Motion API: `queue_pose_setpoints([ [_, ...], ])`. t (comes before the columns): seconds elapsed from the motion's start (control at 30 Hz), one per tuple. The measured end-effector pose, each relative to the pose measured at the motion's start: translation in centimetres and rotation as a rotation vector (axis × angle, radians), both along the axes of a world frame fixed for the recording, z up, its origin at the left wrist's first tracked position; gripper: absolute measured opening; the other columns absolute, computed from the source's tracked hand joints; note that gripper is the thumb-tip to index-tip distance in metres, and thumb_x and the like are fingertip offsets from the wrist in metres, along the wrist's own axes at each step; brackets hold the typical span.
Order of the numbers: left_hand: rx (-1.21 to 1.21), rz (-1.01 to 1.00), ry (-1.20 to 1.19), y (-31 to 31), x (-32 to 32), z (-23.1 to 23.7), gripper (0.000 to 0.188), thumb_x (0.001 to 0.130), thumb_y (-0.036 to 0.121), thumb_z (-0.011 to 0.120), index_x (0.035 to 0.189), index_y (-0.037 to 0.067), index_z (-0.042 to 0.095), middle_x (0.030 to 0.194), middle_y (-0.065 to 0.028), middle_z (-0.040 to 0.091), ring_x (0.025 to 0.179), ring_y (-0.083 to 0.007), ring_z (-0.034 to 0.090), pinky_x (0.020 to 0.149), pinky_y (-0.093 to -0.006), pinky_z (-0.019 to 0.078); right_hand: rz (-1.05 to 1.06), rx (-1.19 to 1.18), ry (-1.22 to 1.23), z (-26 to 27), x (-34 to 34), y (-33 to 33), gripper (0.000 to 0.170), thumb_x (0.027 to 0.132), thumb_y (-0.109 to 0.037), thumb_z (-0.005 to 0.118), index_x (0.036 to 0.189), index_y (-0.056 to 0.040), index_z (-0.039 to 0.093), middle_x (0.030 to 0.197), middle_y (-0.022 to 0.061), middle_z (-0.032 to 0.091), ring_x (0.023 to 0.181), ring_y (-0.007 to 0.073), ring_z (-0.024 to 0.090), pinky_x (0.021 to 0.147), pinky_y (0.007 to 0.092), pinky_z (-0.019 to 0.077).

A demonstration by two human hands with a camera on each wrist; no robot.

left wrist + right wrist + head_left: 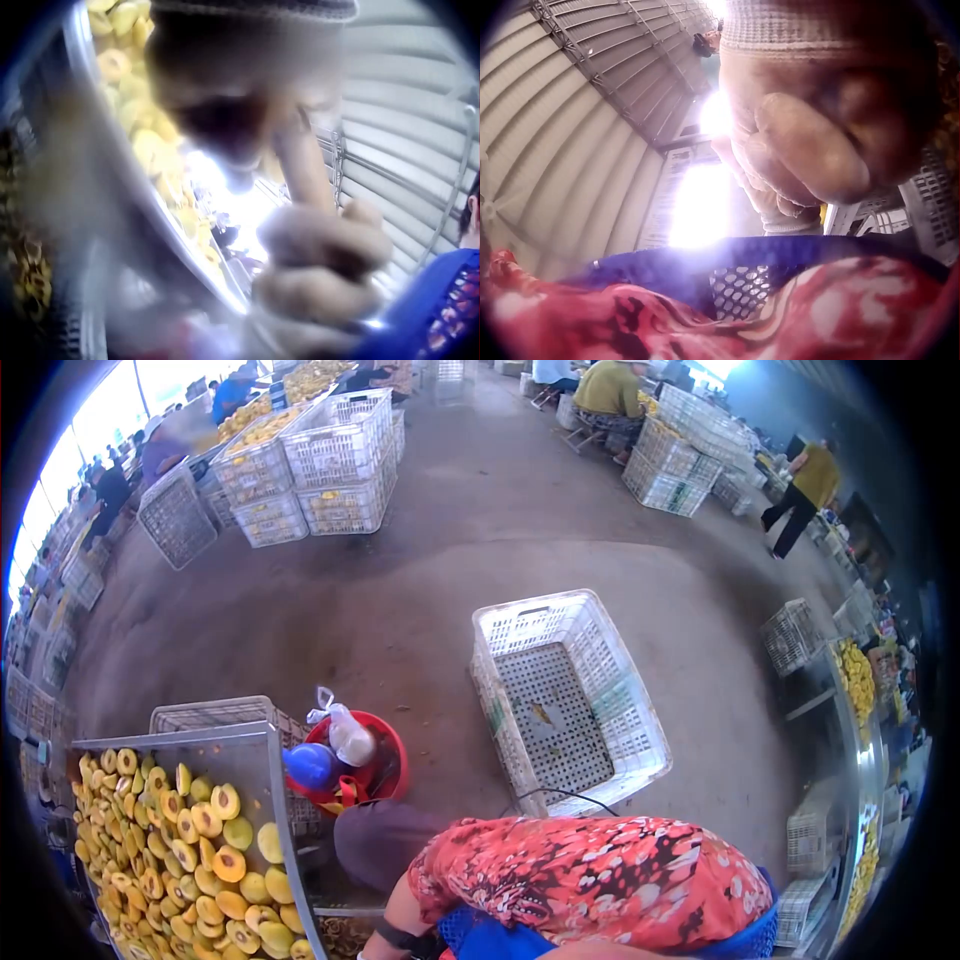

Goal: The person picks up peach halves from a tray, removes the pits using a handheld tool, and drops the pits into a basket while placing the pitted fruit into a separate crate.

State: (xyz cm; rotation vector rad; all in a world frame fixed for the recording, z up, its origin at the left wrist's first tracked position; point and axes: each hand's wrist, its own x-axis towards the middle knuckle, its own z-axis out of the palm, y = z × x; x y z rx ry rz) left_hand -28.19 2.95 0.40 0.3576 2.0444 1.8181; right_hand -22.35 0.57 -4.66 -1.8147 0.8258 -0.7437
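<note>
In the left wrist view my left hand (319,259) is blurred, its fingers curled and its thumb reaching upward beside a dark, shadowed palm. Beyond it, halved yellow stone fruit (146,142) lies along a metal-rimmed tray. My right hand (810,150), in a pale knitted cuff, has bent fingers in the right wrist view, above a blue perforated item (705,262) and red floral cloth (622,315). I cannot tell what either hand holds. In the head view, a forearm with a black wrist strap (400,937) enters at the bottom; both hands are out of sight there.
A metal-edged tray of halved fruit (200,860) stands at left. Beside it is a red bucket (398,755) with a blue bottle (312,766) and a plastic bag (350,735). A white crate (480,700) sits on the floor ahead. Stacked crates (340,460) and other people are farther off.
</note>
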Motion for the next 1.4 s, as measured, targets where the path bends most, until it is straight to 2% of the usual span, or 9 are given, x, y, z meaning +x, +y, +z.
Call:
queue_pose_setpoints([
  [0.5,0.041,0.177,0.017,2.1,2.5,0.5,0.046,0.084,0.012,0.060,0.128,0.001,0.051,0.131,-0.0148,0.054,0.123,-0.0283,0.049,0.106,-0.0338,0.0352,0.001,-0.111,0.006,0.5,3.8,1.6,0.033,0.088,-0.035,0.056,0.096,-0.0025,0.058,0.089,0.0201,0.063,0.085,0.0372,0.063,0.071,0.0446,0.0510],
  [0.57,0.020,0.299,0.244,1.4,4.4,-0.9,0.047,0.084,0.007,0.056,0.130,0.001,0.049,0.132,-0.0152,0.053,0.120,-0.0270,0.051,0.103,-0.0336,0.0384,0.075,-0.552,0.185,-0.6,4.9,1.0,0.028,0.072,-0.024,0.064,0.088,-0.0006,0.066,0.078,0.0143,0.068,0.069,0.0351,0.062,0.061,0.0429,0.0498],
  [0.67,-0.159,1.477,0.014,-3.6,21.7,-0.2,0.046,0.088,0.009,0.056,0.132,0.001,0.047,0.131,-0.0146,0.052,0.118,-0.0258,0.052,0.100,-0.0341,0.0405,0.044,0.847,-0.083,0.5,2.2,3.2,0.035,0.082,-0.040,0.059,0.078,-0.0060,0.067,0.070,0.0090,0.065,0.058,0.0222,0.060,0.053,0.0397,0.0488],
  [0.73,-0.288,2.316,0.012,-3.5,36.7,2.0,0.045,0.090,0.011,0.057,0.133,0.002,0.046,0.130,-0.0142,0.052,0.116,-0.0250,0.052,0.098,-0.0344,0.0419,0.095,1.121,-0.120,-2.9,4.5,2.0,0.033,0.085,-0.042,0.057,0.073,-0.0129,0.066,0.059,0.0019,0.059,0.045,0.0141,0.051,0.042,0.0320,0.0400],
  [0.8,-0.623,2.639,0.005,-1.0,46.4,4.1,0.045,0.092,0.012,0.057,0.134,0.002,0.045,0.130,-0.0138,0.052,0.114,-0.0242,0.052,0.096,-0.0348,0.0434,0.101,1.139,-0.112,-0.8,3.2,1.3,0.031,0.087,-0.037,0.057,0.078,-0.0086,0.064,0.062,0.0015,0.060,0.047,0.0131,0.052,0.043,0.0314,0.0399],
  [0.87,-1.121,2.532,-0.234,-1.0,47.5,5.2,0.044,0.094,0.017,0.058,0.133,0.003,0.047,0.127,-0.0140,0.052,0.114,-0.0230,0.050,0.098,-0.0341,0.0415,0.086,1.155,-0.035,0.9,1.9,0.7,0.034,0.088,-0.039,0.056,0.082,-0.0063,0.064,0.062,0.0011,0.058,0.048,0.0123,0.051,0.044,0.0295,0.0400],
  [1.03,-0.862,2.167,-0.697,-9.1,41.8,6.9,0.060,0.086,0.033,0.065,0.135,0.005,0.044,0.128,-0.0170,0.055,0.115,-0.0287,0.055,0.096,-0.0368,0.0420,-0.020,1.139,-0.174,2.7,1.5,0.1,0.036,0.091,-0.041,0.053,0.097,-0.0066,0.059,0.071,0.0038,0.058,0.052,0.0119,0.052,0.044,0.0274,0.0409],
  [1.23,-1.440,1.660,-0.991,-20.8,41.2,1.8,0.068,0.081,0.037,0.066,0.139,0.013,0.040,0.129,-0.0210,0.052,0.112,-0.0354,0.057,0.092,-0.0420,0.0467,0.048,1.084,-0.109,2.8,2.4,-0.5,0.039,0.090,-0.040,0.054,0.097,-0.0027,0.058,0.067,0.0050,0.057,0.047,0.0134,0.052,0.042,0.0273,0.0414],
  [1.4,-1.361,1.700,-0.985,-20.3,38.1,1.2,0.045,0.076,0.031,0.071,0.110,0.008,0.051,0.103,-0.0117,0.064,0.096,-0.0304,0.063,0.084,-0.0406,0.0491,0.091,0.968,-0.115,3.7,2.5,-1.0,0.041,0.091,-0.039,0.054,0.102,0.0002,0.055,0.070,0.0091,0.060,0.052,0.0181,0.058,0.047,0.0322,0.0466],
])
